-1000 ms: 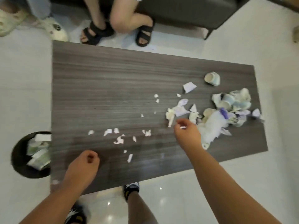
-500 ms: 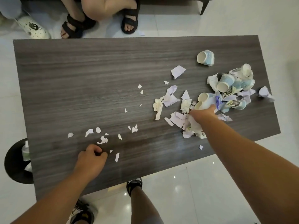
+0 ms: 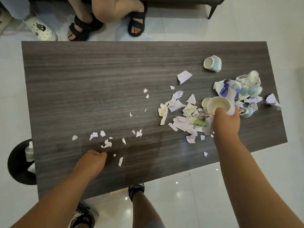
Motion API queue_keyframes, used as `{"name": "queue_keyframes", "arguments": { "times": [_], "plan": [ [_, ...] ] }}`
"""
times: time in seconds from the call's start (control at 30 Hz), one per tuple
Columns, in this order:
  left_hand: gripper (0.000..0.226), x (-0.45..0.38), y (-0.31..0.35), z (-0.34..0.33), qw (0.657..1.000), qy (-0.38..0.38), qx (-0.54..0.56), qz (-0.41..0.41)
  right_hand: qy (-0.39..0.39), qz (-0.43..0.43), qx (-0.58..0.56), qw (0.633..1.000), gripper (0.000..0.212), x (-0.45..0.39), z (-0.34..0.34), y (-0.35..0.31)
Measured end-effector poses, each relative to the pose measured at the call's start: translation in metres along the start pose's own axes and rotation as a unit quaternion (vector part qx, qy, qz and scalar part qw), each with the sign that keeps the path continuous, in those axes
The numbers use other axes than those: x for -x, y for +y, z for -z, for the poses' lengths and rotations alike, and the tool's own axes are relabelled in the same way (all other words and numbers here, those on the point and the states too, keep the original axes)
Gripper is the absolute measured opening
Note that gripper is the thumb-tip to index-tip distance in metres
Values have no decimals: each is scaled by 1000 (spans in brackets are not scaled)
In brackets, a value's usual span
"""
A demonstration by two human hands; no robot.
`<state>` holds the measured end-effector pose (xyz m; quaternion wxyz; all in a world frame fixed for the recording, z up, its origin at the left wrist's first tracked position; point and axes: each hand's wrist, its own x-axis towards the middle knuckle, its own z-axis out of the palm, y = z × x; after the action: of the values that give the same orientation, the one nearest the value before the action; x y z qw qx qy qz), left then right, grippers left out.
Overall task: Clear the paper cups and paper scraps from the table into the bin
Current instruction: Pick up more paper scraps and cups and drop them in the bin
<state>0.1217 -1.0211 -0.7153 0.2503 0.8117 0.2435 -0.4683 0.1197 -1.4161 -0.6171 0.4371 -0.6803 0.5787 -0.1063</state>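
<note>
My right hand (image 3: 225, 120) grips a white paper cup (image 3: 218, 105), lifted with its mouth facing me, over the heap of cups and scraps (image 3: 243, 91) at the table's right end. Another crushed cup (image 3: 213, 63) lies alone farther back. My left hand (image 3: 93, 160) rests curled on the dark wooden table (image 3: 98, 71) near the front edge; whether it holds a scrap is hidden. Small white scraps (image 3: 107, 143) lie just beyond it. The black bin (image 3: 18, 163) stands on the floor at the table's left front corner, with a cup inside.
Larger torn paper pieces (image 3: 184, 76) and crumpled tissue (image 3: 163, 111) lie left of the heap. Two seated people's sandalled feet (image 3: 136, 25) are beyond the far edge. A paper scrap (image 3: 148, 36) lies on the floor there. My own feet (image 3: 136, 189) stand at the near edge.
My right hand reached into the heap, closed on a white cup and lifted it. My left hand stayed curled near the small scraps.
</note>
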Motion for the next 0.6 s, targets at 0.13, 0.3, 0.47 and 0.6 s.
{"name": "queue_keyframes", "arguments": {
  "times": [0.13, 0.3, 0.47, 0.6],
  "plan": [
    [29, 45, 38, 9, 961, -132, 243, 3, -85, -53, -97, 990, 44, 69, -39, -10],
    [70, 88, 70, 22, 803, -314, 503, -59, -226, -73, -92, 967, 52, 166, -114, -1],
    [56, 80, 53, 48, 803, -223, 549, -60, -333, 23, -4, 943, 36, 234, -148, 6],
    [63, 69, 18, 66, 804, -206, 555, -54, -415, 52, 65, 906, 34, 263, -161, 13]
  ]
}}
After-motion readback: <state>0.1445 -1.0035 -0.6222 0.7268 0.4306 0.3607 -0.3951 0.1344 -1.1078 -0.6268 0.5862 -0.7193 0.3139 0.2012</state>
